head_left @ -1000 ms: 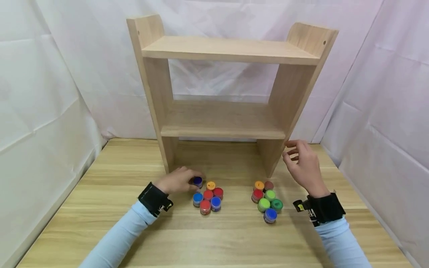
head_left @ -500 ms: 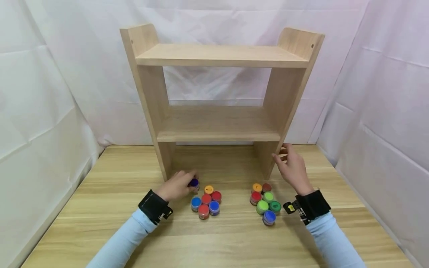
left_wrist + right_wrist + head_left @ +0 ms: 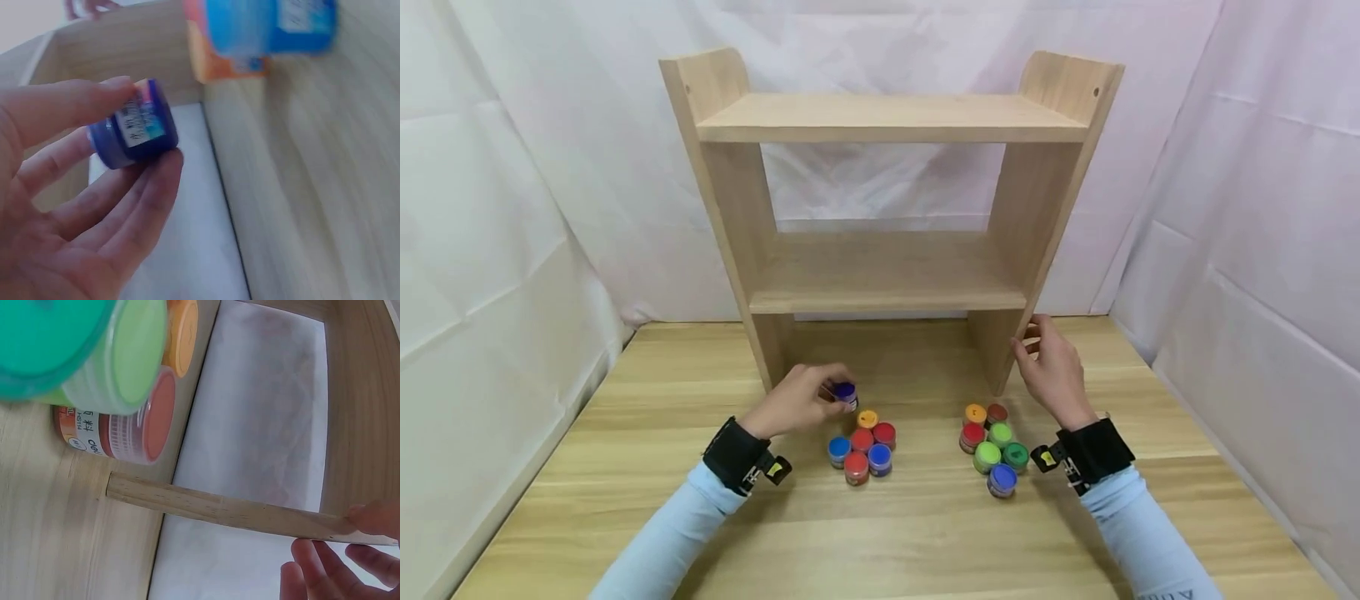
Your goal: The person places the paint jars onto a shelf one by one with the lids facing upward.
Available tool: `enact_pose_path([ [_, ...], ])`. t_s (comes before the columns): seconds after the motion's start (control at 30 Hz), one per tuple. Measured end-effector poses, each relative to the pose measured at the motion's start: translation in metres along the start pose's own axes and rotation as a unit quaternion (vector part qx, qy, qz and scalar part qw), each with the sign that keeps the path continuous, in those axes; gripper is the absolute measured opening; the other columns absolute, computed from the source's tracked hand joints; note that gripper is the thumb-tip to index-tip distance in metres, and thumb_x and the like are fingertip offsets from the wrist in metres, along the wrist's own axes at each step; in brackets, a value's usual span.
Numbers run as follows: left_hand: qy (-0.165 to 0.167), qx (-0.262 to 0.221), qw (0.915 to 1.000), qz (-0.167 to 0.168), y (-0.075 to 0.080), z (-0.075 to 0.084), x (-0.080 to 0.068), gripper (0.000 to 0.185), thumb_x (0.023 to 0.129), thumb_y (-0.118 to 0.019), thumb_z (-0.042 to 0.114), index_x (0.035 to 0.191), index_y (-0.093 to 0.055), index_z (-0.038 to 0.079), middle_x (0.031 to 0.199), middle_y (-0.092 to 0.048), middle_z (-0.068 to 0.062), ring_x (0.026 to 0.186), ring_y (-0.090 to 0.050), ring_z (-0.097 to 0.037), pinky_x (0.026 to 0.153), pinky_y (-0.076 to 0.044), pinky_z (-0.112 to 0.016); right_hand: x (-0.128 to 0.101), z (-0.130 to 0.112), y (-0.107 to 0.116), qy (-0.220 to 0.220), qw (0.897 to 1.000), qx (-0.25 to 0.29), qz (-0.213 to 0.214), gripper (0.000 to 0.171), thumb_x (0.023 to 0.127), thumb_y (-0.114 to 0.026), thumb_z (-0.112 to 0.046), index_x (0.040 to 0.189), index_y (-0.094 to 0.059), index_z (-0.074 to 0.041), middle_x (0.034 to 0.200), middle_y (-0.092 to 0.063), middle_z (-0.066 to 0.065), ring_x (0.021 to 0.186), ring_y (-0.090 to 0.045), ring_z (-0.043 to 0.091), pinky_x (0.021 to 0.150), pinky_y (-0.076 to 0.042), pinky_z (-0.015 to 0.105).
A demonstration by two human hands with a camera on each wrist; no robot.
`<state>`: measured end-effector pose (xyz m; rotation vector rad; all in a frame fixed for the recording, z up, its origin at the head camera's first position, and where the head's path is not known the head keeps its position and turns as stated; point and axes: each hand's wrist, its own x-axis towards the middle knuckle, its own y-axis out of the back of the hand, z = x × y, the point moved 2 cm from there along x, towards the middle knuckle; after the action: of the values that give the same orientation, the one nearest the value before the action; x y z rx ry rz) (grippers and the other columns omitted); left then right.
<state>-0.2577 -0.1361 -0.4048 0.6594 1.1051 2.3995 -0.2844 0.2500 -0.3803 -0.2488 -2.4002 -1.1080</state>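
My left hand point(image 3: 796, 402) pinches a small dark blue paint jar point(image 3: 142, 128) between thumb and fingers, just in front of the shelf's lower opening. In the left wrist view the jar lies tipped on its side, its label showing. At the other end, my right hand point(image 3: 1054, 371) holds the front edge of the right side panel of the wooden shelf point(image 3: 887, 133). Its thumb rests on the panel's inner face, with fingertips at the outer face in the right wrist view. Near the left hand sits a cluster of paint jars, among them a light blue jar point(image 3: 839, 450) and an orange jar point(image 3: 868, 419).
A second cluster stands to the right, with a brown jar point(image 3: 159, 415), a dark green jar point(image 3: 1016, 455) and a blue jar point(image 3: 1002, 479) among several. The shelf stands on a wood-grain table point(image 3: 880, 542). White cloth point(image 3: 505, 208) hangs behind and at both sides.
My left hand has raised the dark blue jar from beside the left cluster and moved it slightly right and back. My right hand has come in to the panel's edge.
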Motion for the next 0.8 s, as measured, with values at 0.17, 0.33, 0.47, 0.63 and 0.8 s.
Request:
enact_pose_path([
  [0.17,-0.028,-0.026,0.9975,0.06,0.015,0.013,-0.006,0.032,0.089,-0.079,0.011,0.119,-0.071,0.01,0.106,-0.076,-0.005,0.091,-0.074,-0.018,0.081,-0.062,-0.033,0.002,-0.003,-0.005,0.002,1.0,-0.003,-0.003,0.045,0.102,-0.062,-0.015,0.142,-0.048,0.0,0.12,-0.067,0.028,0.093,-0.071,0.039,0.064,-0.051,0.034],
  [0.33,-0.047,-0.033,0.9928,0.105,0.03,0.026,-0.013,0.033,0.088,-0.08,0.011,0.12,-0.071,0.01,0.109,-0.076,-0.004,0.091,-0.073,-0.016,0.081,-0.062,-0.033,0.004,-0.003,-0.009,0.001,1.0,-0.007,-0.006,0.046,0.102,-0.062,-0.015,0.143,-0.047,0.0,0.12,-0.067,0.027,0.093,-0.071,0.039,0.062,-0.05,0.033],
  [0.47,-0.059,-0.023,0.9899,0.127,0.045,0.038,-0.012,0.042,0.087,-0.081,0.01,0.126,-0.066,0.008,0.111,-0.076,-0.005,0.09,-0.073,-0.016,0.08,-0.062,-0.036,0.005,-0.003,-0.01,0.003,1.0,-0.011,-0.002,0.045,0.102,-0.061,-0.015,0.142,-0.047,0.001,0.12,-0.067,0.028,0.093,-0.071,0.04,0.062,-0.05,0.033],
  [0.63,-0.084,-0.026,0.9813,0.171,0.067,0.053,-0.004,0.043,0.085,-0.082,0.005,0.124,-0.066,0.004,0.111,-0.075,-0.009,0.093,-0.073,-0.018,0.08,-0.061,-0.036,0.005,0.0,-0.01,0.006,1.0,-0.015,0.004,0.044,0.102,-0.062,-0.015,0.14,-0.047,0.001,0.12,-0.067,0.028,0.092,-0.071,0.04,0.061,-0.049,0.034],
  [0.8,-0.132,-0.064,0.9648,0.219,0.093,0.065,0.003,0.044,0.083,-0.08,-0.004,0.125,-0.066,-0.001,0.112,-0.072,-0.014,0.098,-0.071,-0.02,0.083,-0.06,-0.026,0.002,0.001,-0.01,0.003,1.0,-0.014,0.009,0.043,0.101,-0.062,-0.015,0.139,-0.048,0.002,0.119,-0.067,0.028,0.091,-0.071,0.04,0.061,-0.049,0.034],
])
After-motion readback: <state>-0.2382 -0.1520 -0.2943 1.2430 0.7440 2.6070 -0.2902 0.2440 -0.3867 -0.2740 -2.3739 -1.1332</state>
